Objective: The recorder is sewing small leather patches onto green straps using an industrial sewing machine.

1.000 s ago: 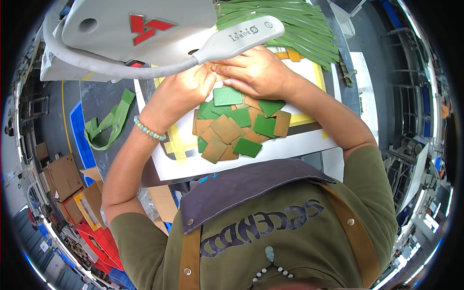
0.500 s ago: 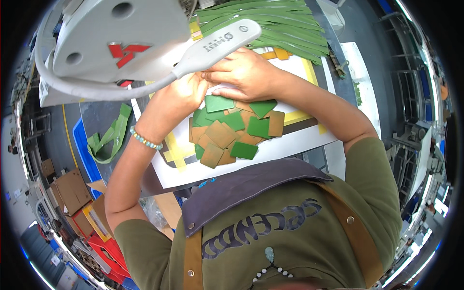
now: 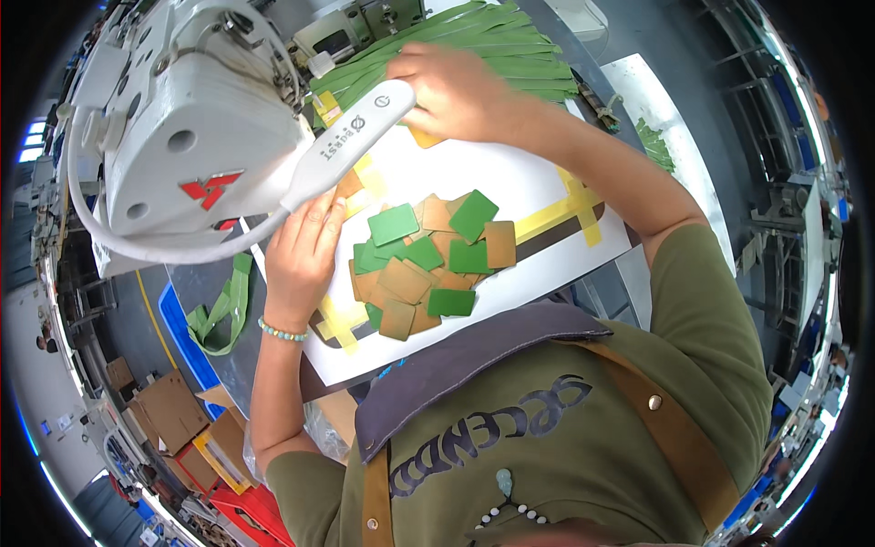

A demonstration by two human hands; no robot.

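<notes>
My left hand (image 3: 305,251) lies beside the white sewing machine (image 3: 155,182), fingers stretched, fingertips near a small tan piece (image 3: 349,187) and partly behind a white wand-shaped lamp (image 3: 342,146) on a bendable cord. My right hand (image 3: 442,87) is blurred, raised at the lamp's head and over green strips (image 3: 501,36), fingers bent and partly hidden; what it holds, if anything, I cannot make out. Below my hands, a loose pile of green rounded-square pieces (image 3: 392,221) and tan pieces (image 3: 404,281) lies on a white board (image 3: 474,164) edged with yellow tape.
A tangled green band (image 3: 223,319) lies on the dark table at left, near a blue bin (image 3: 182,337). Cardboard boxes (image 3: 169,410) and a red crate (image 3: 251,510) stand lower left. A metal tool (image 3: 597,105) lies at the table's right edge.
My hands have parted: the right moved up and away toward the strips, the left down and left beside the machine. The view has shifted, showing more of the machine.
</notes>
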